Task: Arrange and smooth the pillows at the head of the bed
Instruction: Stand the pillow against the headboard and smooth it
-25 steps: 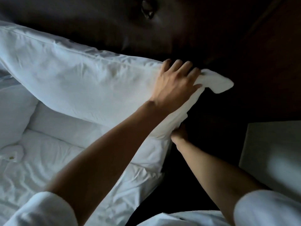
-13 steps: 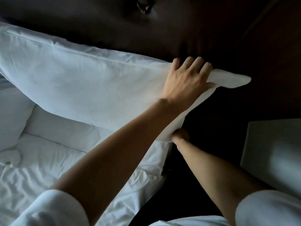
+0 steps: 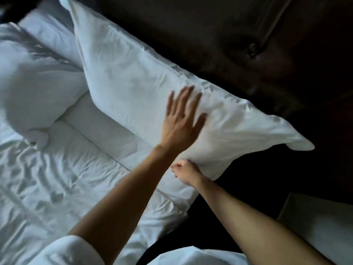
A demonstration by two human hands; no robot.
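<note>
Lying along the dark headboard (image 3: 219,41), the white pillow (image 3: 133,83) is being pressed by the left hand (image 3: 181,121), fingers (image 3: 188,100) spread wide. Its near corner is being gripped by the right hand (image 3: 186,172) above the bed (image 3: 57,178).

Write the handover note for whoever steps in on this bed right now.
Left hand: open, fingers spread, flat on the top face of the big pillow, blurred.
Right hand: closed in a grip on the pillow's near lower edge.
The big pillow lies along the dark headboard; a second pillow sits farther left.
Done: big pillow placed at the head.
Left: flatten its creases, square the loose right corner, straighten the second pillow.
</note>
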